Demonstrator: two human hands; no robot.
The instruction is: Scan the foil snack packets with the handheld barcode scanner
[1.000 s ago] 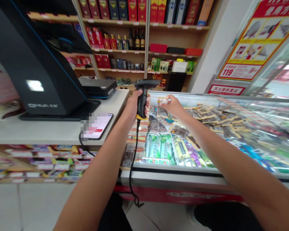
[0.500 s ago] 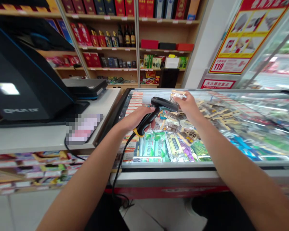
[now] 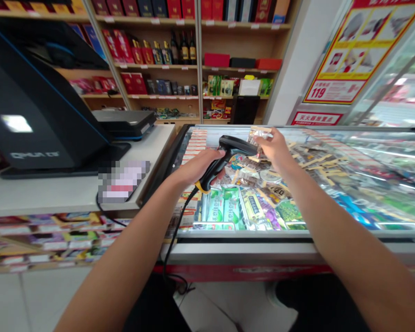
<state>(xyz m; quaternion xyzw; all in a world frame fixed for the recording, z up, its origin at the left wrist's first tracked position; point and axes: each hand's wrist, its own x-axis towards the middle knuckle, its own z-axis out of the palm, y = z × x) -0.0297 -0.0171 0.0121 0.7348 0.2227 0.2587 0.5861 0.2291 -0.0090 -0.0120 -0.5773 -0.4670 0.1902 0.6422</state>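
Observation:
My left hand [image 3: 204, 167] is wrapped round the handle of a black barcode scanner [image 3: 217, 167] with a yellow band at its base. The scanner's head points right, at a small clear packet [image 3: 255, 138] with a tan strip along its top. My right hand [image 3: 272, 144] pinches this packet by its right side; its contents are too blurred to name. Both hands are above the glass-topped freezer [image 3: 245, 249], which holds many packaged goods, among them green and white packs [image 3: 223, 207]. From the handle a black cable [image 3: 175, 226] runs down over the freezer's front edge.
A counter [image 3: 65, 196] on the left bears a black checkout terminal [image 3: 44, 106], a flat black device [image 3: 124, 121] and a blurred-out phone-like object [image 3: 124, 182]. Shelves [image 3: 198, 69] with boxes and bottles stand behind. A red and yellow poster [image 3: 359, 50] hangs at right.
The camera view has shifted slightly. The packet and my right hand appear a little further right, and the packet now shows more of its front. The scanner stays in my left hand.

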